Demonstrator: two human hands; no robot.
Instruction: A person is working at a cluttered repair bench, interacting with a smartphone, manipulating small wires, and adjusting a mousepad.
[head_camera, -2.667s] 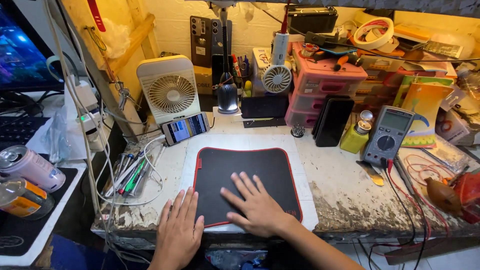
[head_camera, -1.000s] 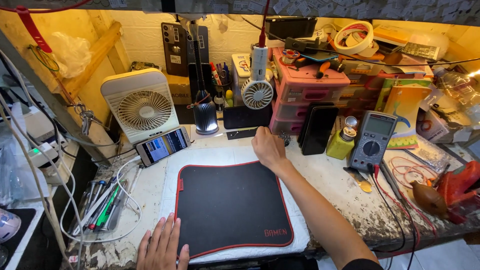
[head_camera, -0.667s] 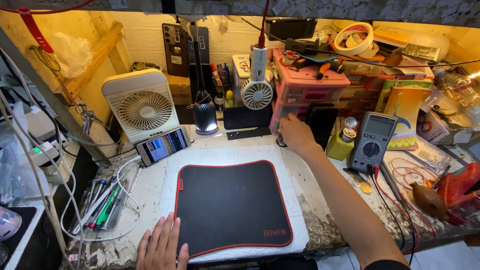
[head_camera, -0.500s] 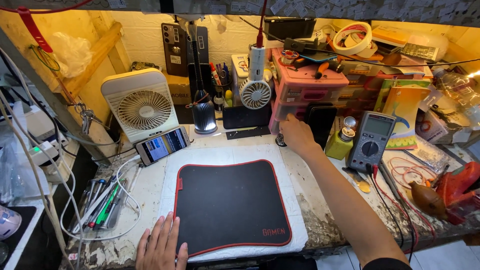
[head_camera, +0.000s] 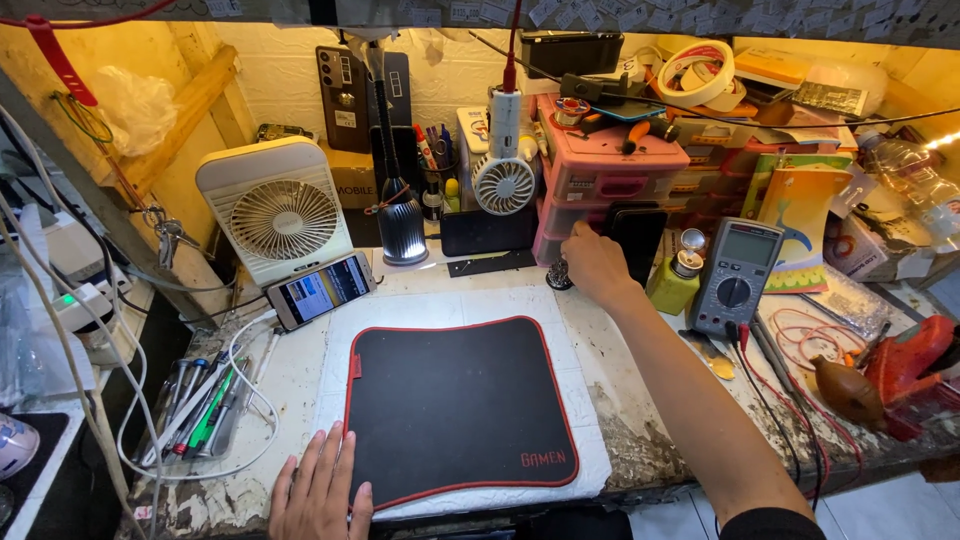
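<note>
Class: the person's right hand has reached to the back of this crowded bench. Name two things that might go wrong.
1. The right hand is at a small metal object beside the yellow bottle; a careless move might tip the bottle.
2. The forearm crosses above the meter leads; drawing back might snag them.

mat (head_camera: 460, 410): middle of the bench (head_camera: 640, 420), near edge
left hand (head_camera: 318, 492): flat at the mat's near left corner
right hand (head_camera: 592, 262): far right of the mat, at a small object (head_camera: 558, 276) before the drawers (head_camera: 605, 185)
phone (head_camera: 320, 289): just far left of the mat, before the big fan (head_camera: 275, 210)
lamp (head_camera: 402, 228): right of the big fan, behind the mat
small fan (head_camera: 503, 184): right of the lamp, left of the drawers
bottle (head_camera: 676, 282): right of the right hand
multimeter (head_camera: 736, 276): just right of the bottle
tools (head_camera: 200, 410): left of the mat, among cables
</note>
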